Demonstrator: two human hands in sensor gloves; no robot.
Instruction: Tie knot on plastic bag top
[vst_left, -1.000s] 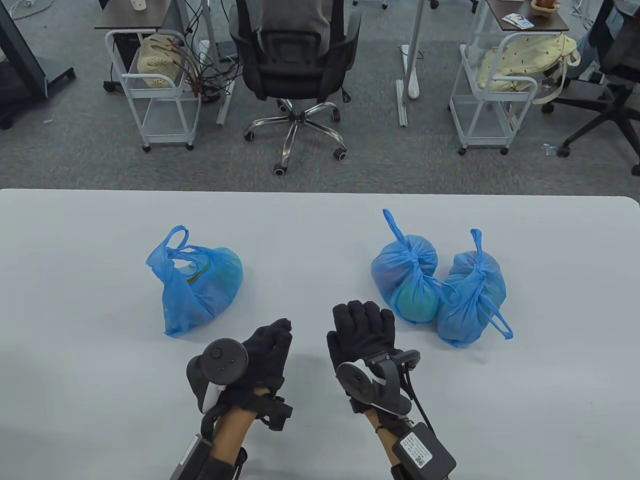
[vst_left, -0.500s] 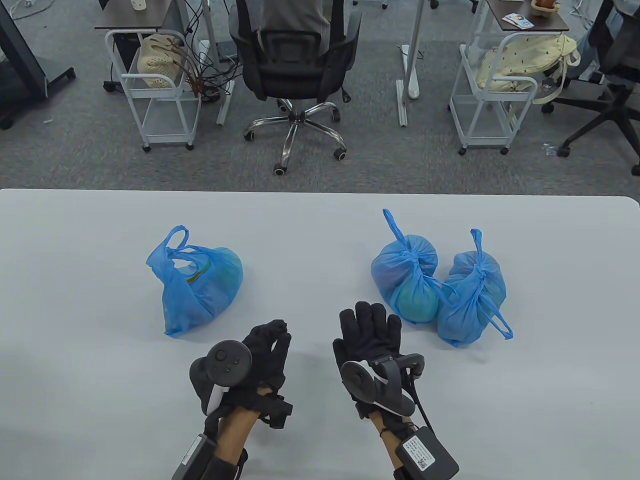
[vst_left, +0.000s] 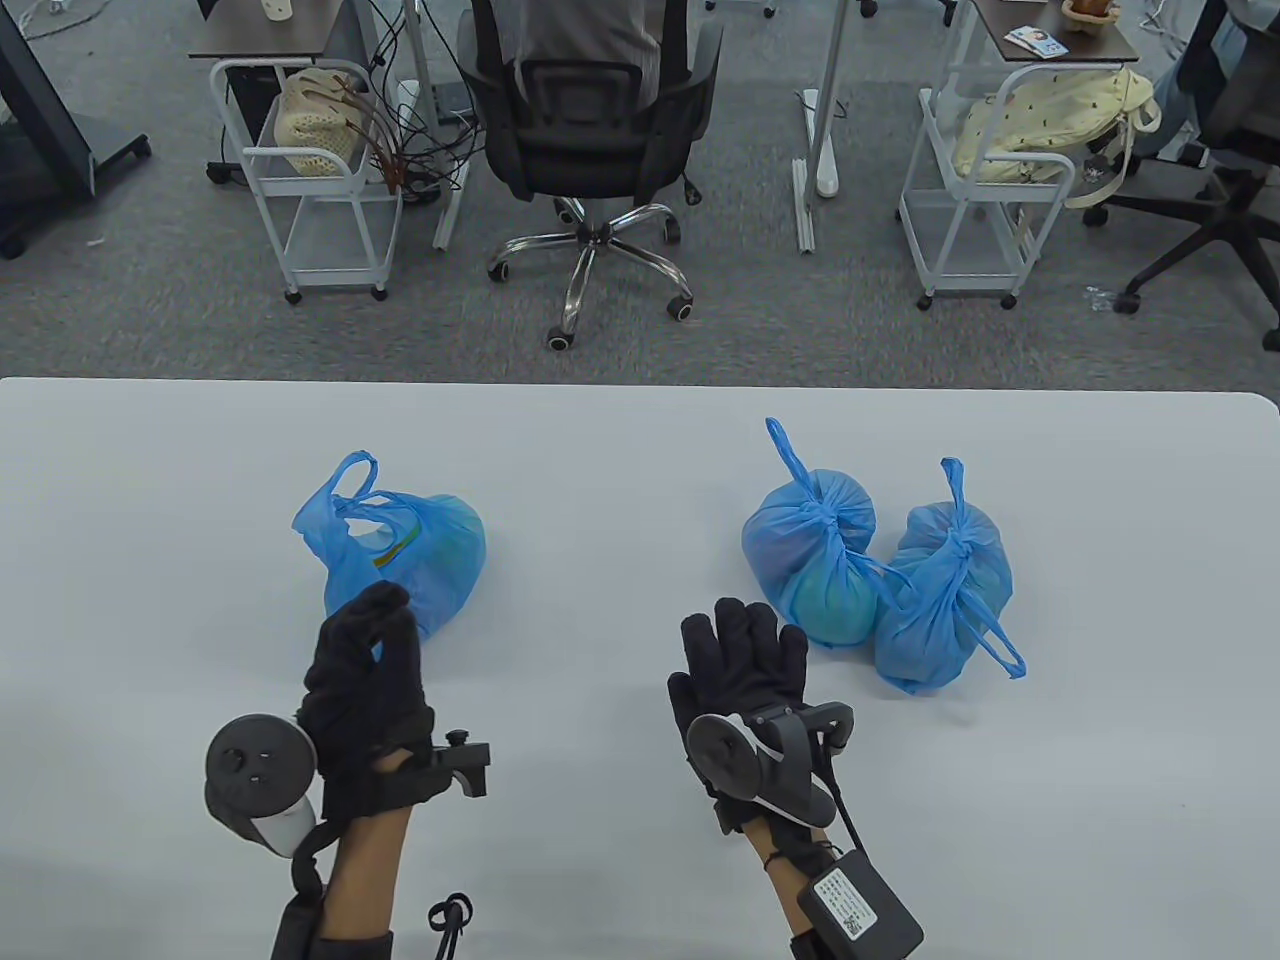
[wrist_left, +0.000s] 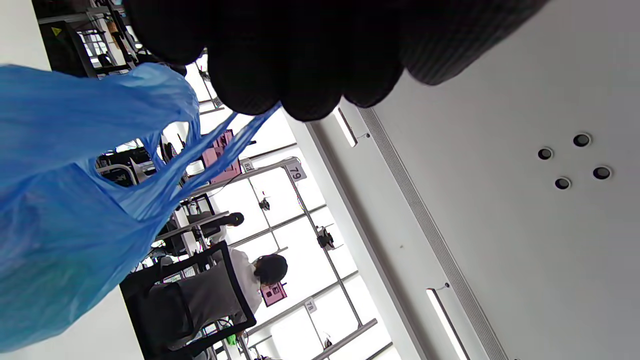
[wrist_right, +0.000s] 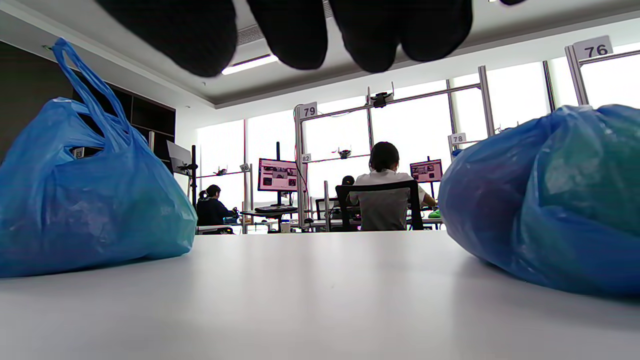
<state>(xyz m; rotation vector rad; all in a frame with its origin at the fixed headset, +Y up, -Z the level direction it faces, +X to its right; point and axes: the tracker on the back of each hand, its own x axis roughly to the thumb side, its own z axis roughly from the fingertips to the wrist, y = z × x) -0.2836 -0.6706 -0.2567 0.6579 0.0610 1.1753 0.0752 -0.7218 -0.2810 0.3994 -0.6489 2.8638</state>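
Untied blue bag (vst_left: 400, 560) sits left of centre on the table (vst_left: 620, 460), handles loose. Left hand (vst_left: 365, 680) has just swung over from mid-frame to the bag's near edge, fingers curled but holding nothing yet, so pickup looks imminent, knot not started. Right hand (vst_left: 740, 665) stays flat, relaxed. Two knotted bags (vst_left: 880, 570) at centre-right; office chair (vst_left: 590, 120) & carts beyond, upper frame.
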